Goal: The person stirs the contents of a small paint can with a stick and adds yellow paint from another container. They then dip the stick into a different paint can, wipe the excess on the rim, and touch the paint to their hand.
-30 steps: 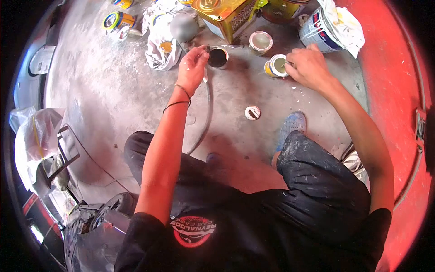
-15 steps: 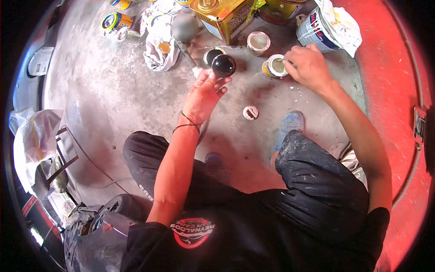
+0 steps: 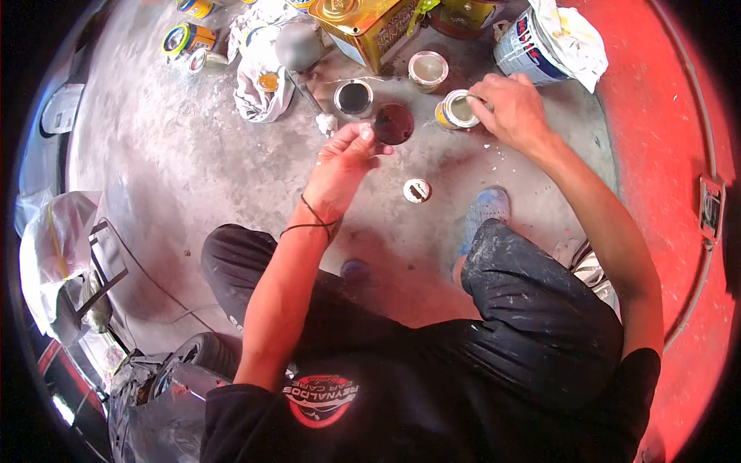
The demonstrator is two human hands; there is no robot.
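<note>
My left hand [image 3: 346,158] pinches a round, dark, glossy disc [image 3: 395,124], apparently a can lid, by its left edge between thumb and fingers. It is held above the floor, just in front of an open can of black paint [image 3: 354,98]. My right hand [image 3: 509,112] has its fingers closed at the rim of a small yellow-labelled can [image 3: 457,109] with pale greyish contents. What those fingers hold, perhaps a thin stick, is too small to tell. Another open can [image 3: 428,71] with pale contents stands behind. A white, dark-marked lid [image 3: 417,190] lies on the floor.
A gold rectangular tin [image 3: 370,31] and a white bucket [image 3: 532,50] topped with cloth stand at the back. A crumpled white cloth [image 3: 262,96] and a spray-gun-like tool [image 3: 305,58] lie left of them. A red panel [image 3: 656,154] borders the right side.
The disc has tilted, its face turning from shiny black to dark reddish, and now sits clear of the black-paint can. My right hand stays at the small can. The whole view has shifted slightly.
</note>
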